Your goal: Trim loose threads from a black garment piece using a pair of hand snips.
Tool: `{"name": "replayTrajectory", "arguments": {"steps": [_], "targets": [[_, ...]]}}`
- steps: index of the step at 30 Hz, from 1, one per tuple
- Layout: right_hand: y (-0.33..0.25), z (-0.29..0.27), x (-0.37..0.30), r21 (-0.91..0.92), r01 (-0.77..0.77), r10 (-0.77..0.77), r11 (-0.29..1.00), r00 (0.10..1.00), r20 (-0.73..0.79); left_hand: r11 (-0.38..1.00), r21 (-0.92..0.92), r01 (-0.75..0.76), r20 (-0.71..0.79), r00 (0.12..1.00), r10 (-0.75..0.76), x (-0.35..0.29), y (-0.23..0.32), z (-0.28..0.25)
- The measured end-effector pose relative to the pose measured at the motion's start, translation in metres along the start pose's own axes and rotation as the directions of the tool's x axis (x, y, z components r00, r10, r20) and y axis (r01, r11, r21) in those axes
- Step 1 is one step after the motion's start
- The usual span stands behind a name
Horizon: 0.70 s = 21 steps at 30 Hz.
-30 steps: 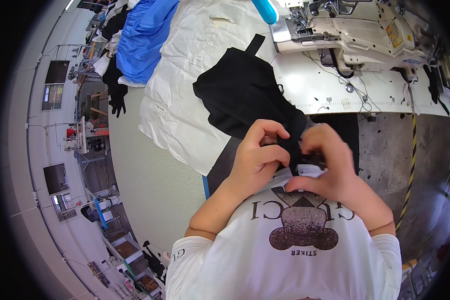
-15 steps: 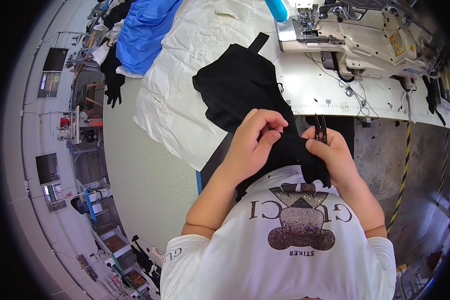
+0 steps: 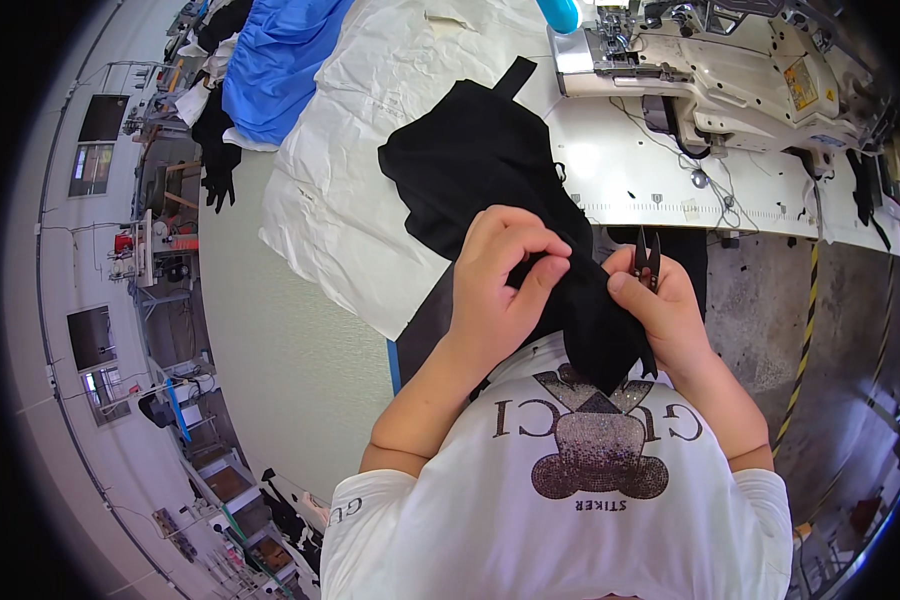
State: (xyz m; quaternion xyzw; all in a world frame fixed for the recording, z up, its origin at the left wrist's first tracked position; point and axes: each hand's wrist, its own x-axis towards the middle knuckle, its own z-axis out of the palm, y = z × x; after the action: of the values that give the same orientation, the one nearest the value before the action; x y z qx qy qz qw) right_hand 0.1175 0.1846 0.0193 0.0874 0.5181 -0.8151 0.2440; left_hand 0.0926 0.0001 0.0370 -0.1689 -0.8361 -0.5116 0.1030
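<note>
A black garment piece (image 3: 475, 140) lies over the white paper, a narrow strap at its far end. Its near part hangs in front of my white shirt, between my hands. My left hand (image 3: 505, 275) is closed in a pinch at the cloth's left edge; the exact grip is partly hidden. My right hand (image 3: 665, 300) is closed, its thumb pressing the cloth against the fingers. Tucked in that same hand are black thread snips (image 3: 648, 262), blades upward and slightly apart, away from the cloth.
Crumpled white paper (image 3: 315, 220) covers part of the pale table (image 3: 270, 330). Blue cloth (image 3: 275, 75) is heaped at the far left. A sewing machine (image 3: 710, 90) stands at the far right, loose threads beside it. Yellow-black tape (image 3: 805, 340) marks the floor at right.
The hanging part of the cloth has spread wider and lower between my hands. My left hand has lifted slightly, and the snips' blades have turned and parted a little more.
</note>
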Motion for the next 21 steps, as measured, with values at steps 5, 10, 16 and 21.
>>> {"name": "replayTrajectory", "arguments": {"steps": [5,10,16,21], "targets": [[-0.003,0.002,0.002,0.050,-0.007,0.006,0.999,1.000,0.018,0.976,0.132,-0.173,0.128,0.979,0.156,-0.003,0.014,-0.005],[0.005,0.003,0.004,0.081,0.027,-0.030,0.996,0.999,0.029,0.980,0.177,-0.088,0.122,0.990,0.067,-0.007,0.020,0.002],[0.001,0.007,0.000,-0.088,0.123,-0.125,0.988,0.992,-0.015,0.934,0.293,-0.205,0.080,0.979,0.190,-0.008,0.021,0.004],[0.001,0.010,-0.002,-0.177,0.171,-0.181,0.969,0.983,-0.038,0.923,0.337,-0.185,0.156,0.978,0.139,-0.010,0.028,0.001]]}}
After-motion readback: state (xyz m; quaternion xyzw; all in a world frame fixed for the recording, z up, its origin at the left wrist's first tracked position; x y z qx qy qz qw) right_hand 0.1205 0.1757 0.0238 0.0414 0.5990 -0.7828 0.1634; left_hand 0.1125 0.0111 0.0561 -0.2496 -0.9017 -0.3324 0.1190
